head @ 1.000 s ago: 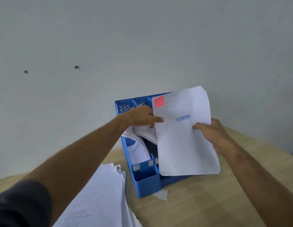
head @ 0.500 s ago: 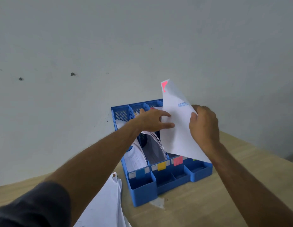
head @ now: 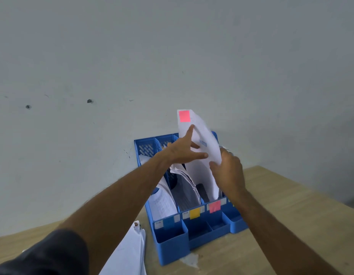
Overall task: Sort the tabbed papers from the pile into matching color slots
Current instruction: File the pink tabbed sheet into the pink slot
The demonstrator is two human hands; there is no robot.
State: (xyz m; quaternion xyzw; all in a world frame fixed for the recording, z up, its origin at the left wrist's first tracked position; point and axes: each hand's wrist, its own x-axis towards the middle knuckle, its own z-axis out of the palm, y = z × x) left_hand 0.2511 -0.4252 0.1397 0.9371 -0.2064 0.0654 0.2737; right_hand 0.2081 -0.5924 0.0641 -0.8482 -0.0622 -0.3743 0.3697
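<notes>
A blue file organiser (head: 170,247) stands on the wooden table against the wall, its slots marked by coloured labels: a yellow label (head: 194,212) and a pink label (head: 214,206). A white paper with a pink tab (head: 202,139) stands upright, its lower end inside the slot behind the pink label. My right hand (head: 227,171) grips the paper's right edge. My left hand (head: 184,149) has straight fingers spread against the sheet's left side, one fingertip near the tab. Other papers fill the slots to the left.
The pile of white papers (head: 128,253) lies on the table at the lower left, beside the organiser. A small paper scrap (head: 189,261) lies in front of the organiser. The grey wall (head: 172,56) rises right behind it. Bare wooden table (head: 281,205) extends to the right.
The pink-tabbed paper has turned upright and dropped into the pink-labelled slot. My left hand moved from the neighbouring papers onto the sheet; my right hand slid lower along its edge.
</notes>
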